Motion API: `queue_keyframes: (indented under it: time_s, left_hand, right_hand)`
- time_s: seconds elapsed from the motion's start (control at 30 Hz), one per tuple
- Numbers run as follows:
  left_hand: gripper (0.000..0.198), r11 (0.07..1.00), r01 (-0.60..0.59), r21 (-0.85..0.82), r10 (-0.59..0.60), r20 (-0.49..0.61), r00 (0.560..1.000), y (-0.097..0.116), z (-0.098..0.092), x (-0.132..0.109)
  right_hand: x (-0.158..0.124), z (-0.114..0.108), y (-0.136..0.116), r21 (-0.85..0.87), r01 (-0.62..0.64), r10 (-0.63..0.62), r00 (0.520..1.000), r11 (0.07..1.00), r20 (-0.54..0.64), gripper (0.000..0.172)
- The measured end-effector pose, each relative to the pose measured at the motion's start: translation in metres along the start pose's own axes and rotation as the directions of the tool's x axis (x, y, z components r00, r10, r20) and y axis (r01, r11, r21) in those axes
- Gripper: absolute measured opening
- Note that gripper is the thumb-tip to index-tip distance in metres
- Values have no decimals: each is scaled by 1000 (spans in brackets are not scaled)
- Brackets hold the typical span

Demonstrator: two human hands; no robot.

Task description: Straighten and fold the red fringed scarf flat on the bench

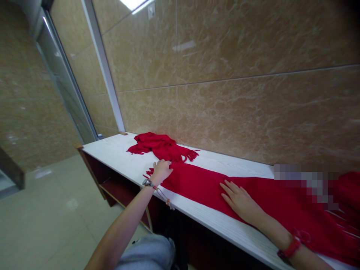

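Tiled wall (239, 112), tan and glossy, backs a long white counter (118, 152) running from 10 o'clock to 4 o'clock across the view.

Flat scarf (197, 183): red, laid lengthwise along the counter, fringed end toward 10 o'clock, far end running out of view at 4 o'clock.

Left hand (161, 170): at the fringed end, fingers curled shut on the cloth's edge.

Right hand (239, 200): at 4 o'clock of the left, palm down on the scarf's middle, fingers spread and pointing toward 10 o'clock.

Judgement: the step looks like drawing the scarf flat. It should go best with the right palm as a light anchor and the left pulling straight along the counter's line. A pull toward the front edge would probably skew the cloth. Taking the woven edge rather than loose fringe should spread the tension evenly.

Bunched scarf (159, 144): second red one, crumpled at 12 o'clock of the left hand, its fringe close to the flat scarf's end. I cannot tell whether they touch.

Watch (146, 182) on the left wrist, red wristband (291, 248) on the right.
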State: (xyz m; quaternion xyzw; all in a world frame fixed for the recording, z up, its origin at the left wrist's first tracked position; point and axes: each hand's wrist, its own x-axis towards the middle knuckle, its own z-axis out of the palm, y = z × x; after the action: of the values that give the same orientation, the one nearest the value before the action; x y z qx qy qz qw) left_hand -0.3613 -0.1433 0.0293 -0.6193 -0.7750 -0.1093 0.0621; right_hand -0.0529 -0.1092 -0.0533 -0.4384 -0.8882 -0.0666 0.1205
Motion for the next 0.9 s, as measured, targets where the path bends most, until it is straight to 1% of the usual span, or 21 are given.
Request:
queue_keyframes:
  time_s: [0.07,0.13,0.17,0.2,0.27,0.3,0.33,0.37,0.4,0.43,0.5,0.57,0.63,0.7,0.77,0.83,0.9]
  left_hand:
    - [19,997,-71,-15,71,-15,997,7,-8,-2]
    - [17,976,-213,-46,213,2,977,14,-15,-6]
    - [17,951,-302,-71,304,27,952,17,-18,-9]
    - [18,914,-394,-102,401,63,914,20,-20,-11]
    - [22,823,-536,-187,563,149,813,24,-21,-15]
    - [24,790,-568,-230,609,187,771,24,-21,-17]
    - [25,771,-580,-265,633,213,744,24,-21,-18]
    - [27,765,-577,-287,639,224,736,24,-20,-19]
    - [28,772,-564,-293,629,223,745,23,-20,-18]
    - [30,790,-544,-281,605,214,767,22,-18,-17]
    - [32,838,-498,-223,536,174,826,19,-16,-15]
    - [30,876,-454,-160,474,127,871,18,-12,-11]
    - [27,893,-431,-130,444,96,891,16,-7,-9]
    - [29,893,-426,-144,440,88,894,16,-2,-8]
    - [32,888,-415,-200,435,68,898,14,3,-5]
    - [32,873,-385,-301,414,38,909,12,7,-1]
    - [32,836,-330,-438,378,23,926,10,11,5]
  right_hand:
    - [0,-1,-1,0,-10,10,1000,1000,1,47]
    - [0,-4,-3,-7,-10,10,1000,1000,10,47]
    - [0,-5,-3,-9,-8,8,1000,1000,14,47]
    - [0,-6,-4,-9,-6,6,1000,1000,18,47]
    - [0,-7,-5,-8,-5,5,1000,1000,23,48]
    - [-1,-8,-5,-8,-5,5,1000,1000,24,47]
    - [-1,-8,-5,-11,-5,5,1000,1000,24,47]
    - [-1,-8,-5,-18,-4,5,1000,1000,23,47]
    - [-1,-8,-5,-28,-1,1,1000,1000,21,47]
    - [-1,-9,-5,-41,4,-3,1000,999,19,47]
    - [0,-14,-7,-70,17,-16,1000,997,17,46]
    - [4,-23,-13,-81,43,-41,999,996,20,43]
    - [11,-36,-25,-40,78,-77,997,996,23,41]
    - [22,-49,-43,76,109,-111,994,991,23,41]
    - [37,-58,-63,230,118,-123,992,966,4,43]
    - [54,-60,-83,364,99,-102,995,926,-10,45]
    - [69,-58,-99,450,44,-37,999,892,-25,48]
